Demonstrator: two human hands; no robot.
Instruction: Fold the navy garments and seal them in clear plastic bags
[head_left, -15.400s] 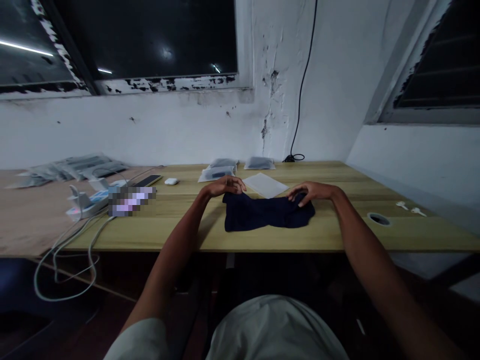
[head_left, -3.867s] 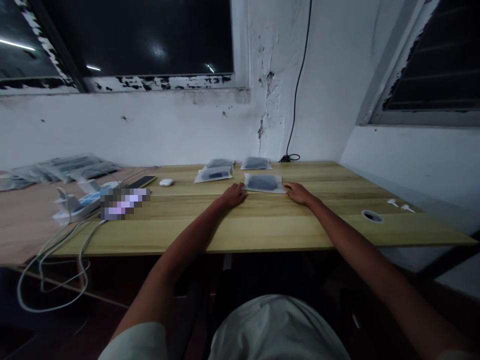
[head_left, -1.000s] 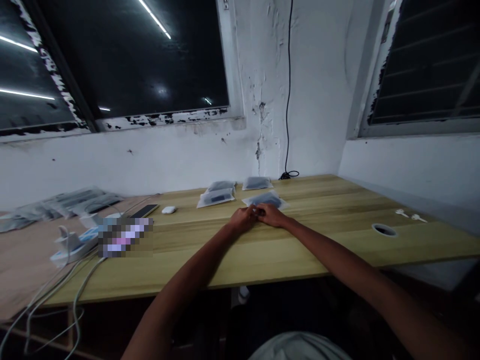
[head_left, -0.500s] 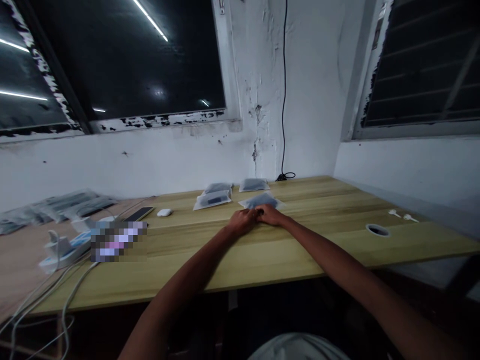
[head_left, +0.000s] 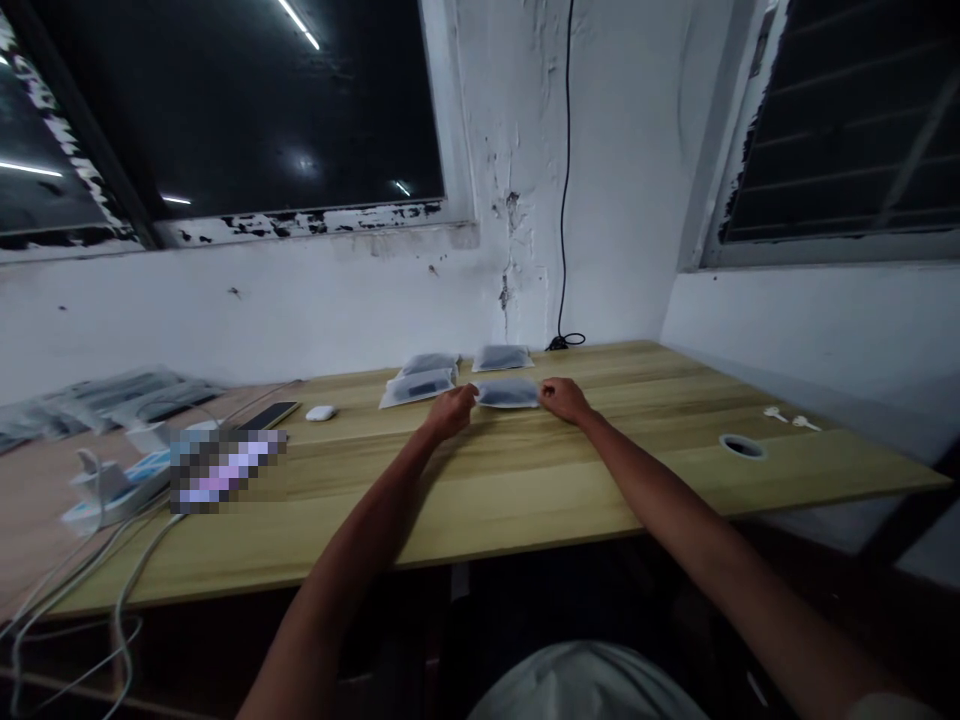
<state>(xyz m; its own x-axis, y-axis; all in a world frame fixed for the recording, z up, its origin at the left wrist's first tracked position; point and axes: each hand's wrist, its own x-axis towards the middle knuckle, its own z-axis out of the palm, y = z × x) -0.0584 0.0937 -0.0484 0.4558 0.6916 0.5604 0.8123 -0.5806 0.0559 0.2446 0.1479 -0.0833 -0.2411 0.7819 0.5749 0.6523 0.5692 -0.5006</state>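
Observation:
A frosted plastic bag (head_left: pixel 507 393) with something dark inside is held between my two hands above the wooden table. My left hand (head_left: pixel 453 411) is closed on its left end. My right hand (head_left: pixel 564 400) pinches its right end. Two similar bags lie overlapping just beyond my left hand, the nearer one (head_left: pixel 420 386) partly covering the farther one (head_left: pixel 431 363). Another bag (head_left: pixel 502 357) rests behind the held one, near the wall. What the bags contain cannot be made out.
On the left are a white earphone case (head_left: pixel 320 412), a dark phone (head_left: pixel 270 415), a power strip (head_left: pixel 127 495) with cables, and a heap of packed bags (head_left: pixel 112 400). To the right, two keys (head_left: pixel 786 417) lie near a round cable hole (head_left: pixel 742 446).
My hands have moved apart from the middle, out to the two ends of the bag. The bag now shows stretched between them. The camera view has shifted slightly.

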